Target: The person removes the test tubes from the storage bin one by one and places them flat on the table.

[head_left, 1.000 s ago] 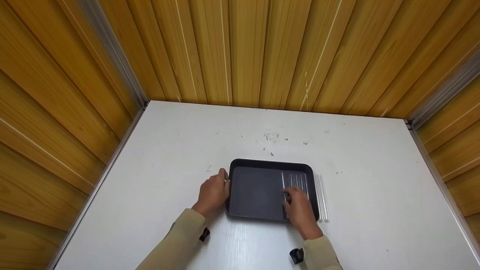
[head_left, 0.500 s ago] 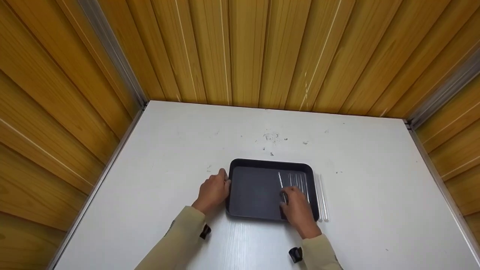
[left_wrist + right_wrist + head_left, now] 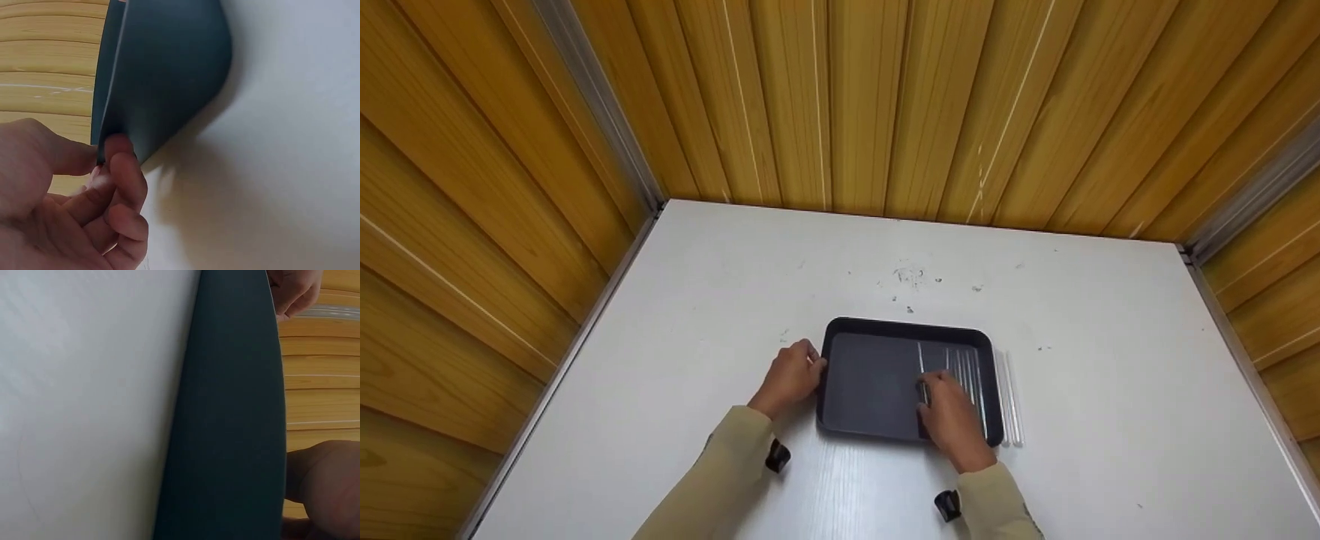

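A dark rectangular baking tray [image 3: 870, 382] lies on the white table. At its left side, my left hand [image 3: 790, 375] pinches the rim between thumb and fingers; the left wrist view shows the thumb [image 3: 76, 157] inside the wall and fingertips outside. My right hand [image 3: 956, 424] reaches over the tray's near edge and pinches a thin clear rod [image 3: 920, 357], whose lower part the hand covers. Several similar clear rods [image 3: 966, 367] lie side by side in the tray's right part, partly behind that hand. In the right wrist view, the tray's outer wall [image 3: 228, 410] hides the fingertips.
Just outside the tray's right wall, a few more clear rods [image 3: 1012, 397] lie on the table [image 3: 1110, 390]. Wood-patterned panels [image 3: 855, 105] enclose the back and both sides. Dark scuff marks [image 3: 909, 276] dot the tabletop behind the tray.
My right hand has shifted slightly left in the tray with the rod, widening the gap to the other rods. The left hand keeps its grip on the rim. The head view has shifted a little.
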{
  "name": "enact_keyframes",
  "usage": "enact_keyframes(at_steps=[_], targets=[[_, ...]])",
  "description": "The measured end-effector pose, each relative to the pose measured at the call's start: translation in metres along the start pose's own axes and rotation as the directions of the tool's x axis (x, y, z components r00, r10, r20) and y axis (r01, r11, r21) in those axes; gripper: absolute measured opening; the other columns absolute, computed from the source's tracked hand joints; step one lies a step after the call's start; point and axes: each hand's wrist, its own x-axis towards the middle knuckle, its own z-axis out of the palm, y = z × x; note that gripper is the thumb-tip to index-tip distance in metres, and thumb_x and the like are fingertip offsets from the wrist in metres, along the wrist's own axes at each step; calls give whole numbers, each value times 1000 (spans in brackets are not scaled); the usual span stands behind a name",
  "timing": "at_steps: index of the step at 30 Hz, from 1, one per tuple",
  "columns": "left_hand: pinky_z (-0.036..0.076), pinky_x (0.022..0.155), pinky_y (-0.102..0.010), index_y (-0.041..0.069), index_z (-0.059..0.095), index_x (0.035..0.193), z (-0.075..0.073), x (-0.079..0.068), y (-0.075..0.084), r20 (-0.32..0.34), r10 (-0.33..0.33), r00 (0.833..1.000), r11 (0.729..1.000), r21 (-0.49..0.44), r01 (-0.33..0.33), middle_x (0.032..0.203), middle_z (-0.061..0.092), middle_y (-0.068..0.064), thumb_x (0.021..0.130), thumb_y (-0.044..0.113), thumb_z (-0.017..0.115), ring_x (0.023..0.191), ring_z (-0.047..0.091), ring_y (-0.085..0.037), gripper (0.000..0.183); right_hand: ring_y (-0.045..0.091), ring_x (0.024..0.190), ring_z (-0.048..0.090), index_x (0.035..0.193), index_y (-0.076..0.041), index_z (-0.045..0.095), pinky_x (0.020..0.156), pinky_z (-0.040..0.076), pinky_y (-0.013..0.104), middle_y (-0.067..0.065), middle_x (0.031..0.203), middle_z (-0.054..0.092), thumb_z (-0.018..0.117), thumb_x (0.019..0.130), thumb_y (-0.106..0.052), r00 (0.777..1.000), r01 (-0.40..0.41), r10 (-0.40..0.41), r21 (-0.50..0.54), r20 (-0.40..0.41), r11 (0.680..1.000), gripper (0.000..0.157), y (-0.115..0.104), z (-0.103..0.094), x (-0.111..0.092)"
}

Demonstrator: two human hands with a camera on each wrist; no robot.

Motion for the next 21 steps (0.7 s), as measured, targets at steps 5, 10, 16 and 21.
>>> enact_keyframes(at_steps=[5, 10, 16, 21], targets=[[43, 62, -34, 7, 54, 85, 0, 0, 2, 15, 20, 1000, 999, 41, -21, 74, 55, -3, 100, 11, 60, 67, 52, -18, 17, 40, 105, 64, 116, 4, 69, 88, 53, 51, 19, 110, 64, 74, 80, 11, 1000, 3, -3, 0, 3, 1000, 37, -1, 2, 1], [41, 59, -34, 9, 56, 88, 1, 1, 6, 39, -1, 999, 994, 108, -3, 74, 56, -2, 103, 14, 56, 64, 52, -17, 16, 41, 103, 64, 115, 6, 69, 86, 53, 51, 21, 109, 62, 73, 81, 12, 1000, 26, -26, -16, 16, 1000, 35, -2, 2, 0], [41, 58, -35, 7, 58, 90, -2, 1, 7, 63, -13, 998, 989, 145, 4, 73, 56, -2, 104, 14, 51, 62, 50, -17, 17, 41, 105, 63, 116, 6, 69, 89, 53, 51, 21, 110, 62, 72, 81, 12, 999, 11, -11, 3, 44, 1000, 35, -1, 1, 1], [38, 56, -33, 8, 56, 86, -4, 4, 6, 94, 0, 996, 991, 132, -13, 71, 53, -1, 103, 13, 49, 60, 48, -17, 19, 41, 105, 63, 114, 6, 70, 88, 53, 51, 21, 110, 63, 71, 81, 13, 999, -1, -1, 23, 50, 1000, 34, -1, -2, 1]])
